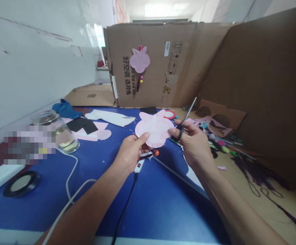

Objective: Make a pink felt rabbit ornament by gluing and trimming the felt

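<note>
Between my hands is a pink paper cutout (154, 127) with a scalloped round body and two pointed tips on top, its middle whitish. My left hand (131, 153) pinches its lower left edge, thumb on the front. In my right hand (195, 141) is a pair of black-handled scissors (188, 112), blades pointing up and away to the right. The right thumb is by the cutout's right edge; whether it presses on the paper I cannot tell. A similar pink cutout (140, 60) hangs on the cardboard panel (181, 68) ahead.
On the blue table (163, 211) lie a black tape roll (21, 183), a glass jar (66, 136) of yellowish liquid, black paper (80, 125) and a blue cloth (66, 109). A white power strip (139, 165) trails a cord below my hands. Craft scraps (222, 144) crowd the right side.
</note>
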A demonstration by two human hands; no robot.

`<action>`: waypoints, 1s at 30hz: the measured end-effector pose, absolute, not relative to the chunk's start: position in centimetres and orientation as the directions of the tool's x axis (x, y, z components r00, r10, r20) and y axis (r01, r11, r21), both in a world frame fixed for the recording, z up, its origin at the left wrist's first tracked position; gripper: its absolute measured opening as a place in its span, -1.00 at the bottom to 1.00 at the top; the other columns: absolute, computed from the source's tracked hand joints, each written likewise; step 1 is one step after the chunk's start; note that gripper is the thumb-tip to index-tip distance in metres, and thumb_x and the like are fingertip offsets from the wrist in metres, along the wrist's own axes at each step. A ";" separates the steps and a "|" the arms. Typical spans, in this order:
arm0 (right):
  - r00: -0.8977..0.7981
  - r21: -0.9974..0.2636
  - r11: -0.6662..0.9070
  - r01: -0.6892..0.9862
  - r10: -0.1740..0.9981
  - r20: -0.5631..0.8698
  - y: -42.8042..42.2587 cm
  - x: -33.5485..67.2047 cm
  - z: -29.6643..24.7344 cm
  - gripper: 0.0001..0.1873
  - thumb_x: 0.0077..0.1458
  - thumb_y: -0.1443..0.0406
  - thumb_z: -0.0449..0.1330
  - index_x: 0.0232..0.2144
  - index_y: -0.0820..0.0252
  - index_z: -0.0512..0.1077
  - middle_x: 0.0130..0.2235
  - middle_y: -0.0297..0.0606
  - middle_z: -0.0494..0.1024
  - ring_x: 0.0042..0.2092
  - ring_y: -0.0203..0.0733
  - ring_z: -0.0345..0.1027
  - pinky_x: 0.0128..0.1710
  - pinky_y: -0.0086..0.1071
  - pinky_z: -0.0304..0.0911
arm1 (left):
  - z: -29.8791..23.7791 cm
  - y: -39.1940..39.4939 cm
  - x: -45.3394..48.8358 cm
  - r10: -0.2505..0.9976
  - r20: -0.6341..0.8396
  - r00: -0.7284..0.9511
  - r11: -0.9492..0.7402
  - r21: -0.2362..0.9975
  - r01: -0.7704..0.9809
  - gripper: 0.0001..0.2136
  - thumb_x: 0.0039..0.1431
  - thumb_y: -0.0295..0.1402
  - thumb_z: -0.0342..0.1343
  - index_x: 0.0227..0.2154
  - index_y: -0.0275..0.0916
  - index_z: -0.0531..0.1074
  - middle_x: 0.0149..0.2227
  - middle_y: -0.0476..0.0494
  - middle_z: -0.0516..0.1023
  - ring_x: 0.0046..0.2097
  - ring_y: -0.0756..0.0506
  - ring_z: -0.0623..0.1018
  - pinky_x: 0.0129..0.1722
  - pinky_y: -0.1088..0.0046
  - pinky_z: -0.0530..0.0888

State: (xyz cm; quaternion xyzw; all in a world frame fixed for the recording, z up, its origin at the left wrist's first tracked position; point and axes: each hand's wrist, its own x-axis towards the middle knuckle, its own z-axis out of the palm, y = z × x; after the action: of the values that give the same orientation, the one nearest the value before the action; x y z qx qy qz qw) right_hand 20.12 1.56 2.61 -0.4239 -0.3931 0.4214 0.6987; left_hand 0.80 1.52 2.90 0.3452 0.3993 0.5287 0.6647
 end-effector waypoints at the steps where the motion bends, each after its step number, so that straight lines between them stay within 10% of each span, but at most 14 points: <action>1: 0.334 -0.924 0.282 -0.257 0.923 0.189 1.6 20.2 2.7 -0.40 -0.33 0.26 0.67 -0.14 0.11 0.66 -0.40 -0.42 0.62 -0.37 -0.27 0.45 -0.34 -0.38 0.32 | 2.8 1.6 0.7 0.978 -0.166 0.126 0.204 0.887 -0.414 -0.74 0.15 -0.26 0.47 -0.36 -0.41 0.65 -0.38 -0.32 0.71 -0.46 -0.06 0.62 -0.41 0.45 0.57; 30: 0.309 -0.903 0.312 -0.295 0.925 0.219 1.9 20.4 2.6 -0.41 -0.23 0.22 0.67 -0.09 0.07 0.65 -0.32 -0.38 0.68 -0.34 -0.26 0.49 -0.26 -0.35 0.43 | 2.5 1.5 0.7 0.982 -0.139 0.130 0.176 0.920 -0.350 -0.62 -0.22 -0.19 0.61 -0.41 -0.37 0.68 -0.48 -0.23 0.67 -0.46 -0.02 0.58 -0.42 0.50 0.51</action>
State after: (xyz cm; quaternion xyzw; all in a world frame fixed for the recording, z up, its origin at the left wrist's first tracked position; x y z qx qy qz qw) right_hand 20.44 1.91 2.61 -0.3962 -0.3979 0.4325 0.7054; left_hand 0.74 1.48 2.48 0.3832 0.4122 0.5148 0.6467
